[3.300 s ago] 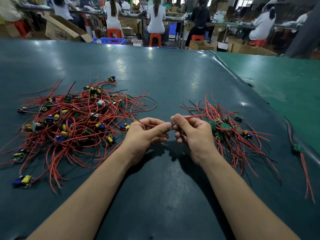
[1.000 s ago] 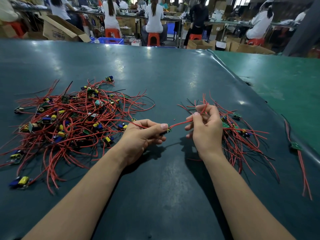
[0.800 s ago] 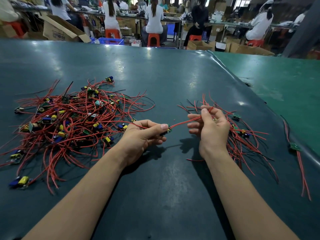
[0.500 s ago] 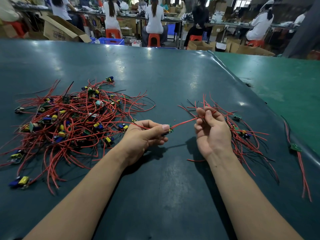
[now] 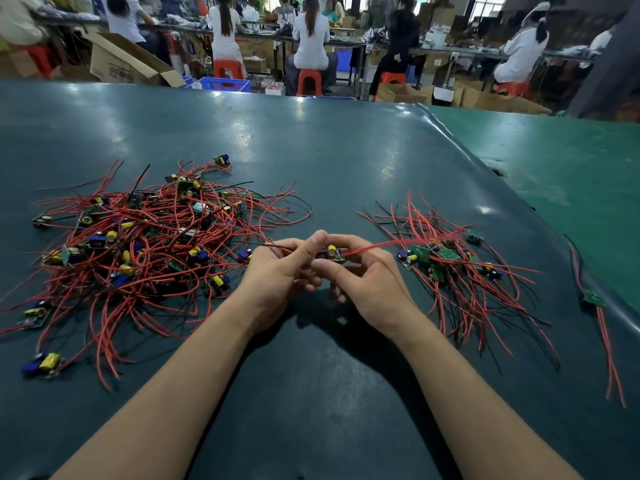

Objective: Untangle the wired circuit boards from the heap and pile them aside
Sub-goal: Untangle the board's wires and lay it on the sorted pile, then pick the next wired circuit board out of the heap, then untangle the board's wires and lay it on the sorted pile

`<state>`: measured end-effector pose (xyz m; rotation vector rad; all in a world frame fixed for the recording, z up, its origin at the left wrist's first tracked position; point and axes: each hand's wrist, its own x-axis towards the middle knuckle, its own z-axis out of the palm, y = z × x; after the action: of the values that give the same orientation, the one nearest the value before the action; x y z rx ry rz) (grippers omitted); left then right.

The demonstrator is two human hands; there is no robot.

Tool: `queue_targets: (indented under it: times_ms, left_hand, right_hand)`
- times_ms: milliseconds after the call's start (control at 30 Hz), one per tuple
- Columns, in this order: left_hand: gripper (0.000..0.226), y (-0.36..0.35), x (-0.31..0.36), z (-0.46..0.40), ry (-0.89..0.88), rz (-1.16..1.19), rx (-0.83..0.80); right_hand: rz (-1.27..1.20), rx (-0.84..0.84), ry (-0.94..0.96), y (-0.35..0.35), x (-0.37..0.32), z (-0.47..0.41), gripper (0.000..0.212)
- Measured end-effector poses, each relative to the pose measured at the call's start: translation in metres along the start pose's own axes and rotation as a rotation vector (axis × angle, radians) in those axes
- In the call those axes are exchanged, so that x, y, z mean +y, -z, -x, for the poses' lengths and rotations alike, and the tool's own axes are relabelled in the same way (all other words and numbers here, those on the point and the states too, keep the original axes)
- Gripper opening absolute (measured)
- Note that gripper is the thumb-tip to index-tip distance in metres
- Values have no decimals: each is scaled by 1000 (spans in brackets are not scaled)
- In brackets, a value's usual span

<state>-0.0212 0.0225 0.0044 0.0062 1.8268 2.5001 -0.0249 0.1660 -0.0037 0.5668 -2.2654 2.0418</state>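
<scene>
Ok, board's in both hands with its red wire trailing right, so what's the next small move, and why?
Probably carry the board right and lay it on the sorted pile: left hand and right hand both pinch it above the mat, and its red wire already reaches that pile.

Work surface: dark teal mat (image 5: 311,161), glossy with light reflections; a brighter green mat (image 5: 561,161) adjoins its right edge. Background: people seated with backs turned on orange stools (image 5: 309,81) at long benches. Open cardboard box (image 5: 128,62) far left, blue crate (image 5: 225,84) beside it.
</scene>
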Motion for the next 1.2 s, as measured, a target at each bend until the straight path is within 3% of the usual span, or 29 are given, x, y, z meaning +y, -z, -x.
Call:
queue_targets:
  times_ms: [200,367,500,633,700,800,867,1000,1100,1200]
  left_hand:
    - [32,1,-3,-5,-37,62,17]
    - [26,2,-5,-8,-113,50,164]
    - [29,9,2,-14,-234,155,407]
    - [36,15,4,-16,-316,199,526]
    - [41,18,3,-18,-332,206,595]
    - [44,20,4,-17,-367,137,649]
    - [41,17,2,-13,-442,-58,624]
    - [21,21,-8,-8,-639,-1021,681]
    - [34,29,-11,-12,-457,-1317,646]
    - [39,31,-15,-16,-293,-1559,600]
  right_hand:
    - [122,153,13,0,0,-2,8]
    - [282,230,46,1,0,-1,20]
    - [140,272,2,2,-4,-1,17]
    - [108,272,18,0,-5,1,22]
    - [62,380,42,0,-6,0,26]
    - [-230,628,-12,11,-9,-7,27]
    - [-499,771,-128,20,-11,-12,30]
    - [-898,815,-350,30,-9,-13,23]
    - [-957,713,-414,31,-9,-13,25]
    - [-804,601,-411,26,-11,-13,24]
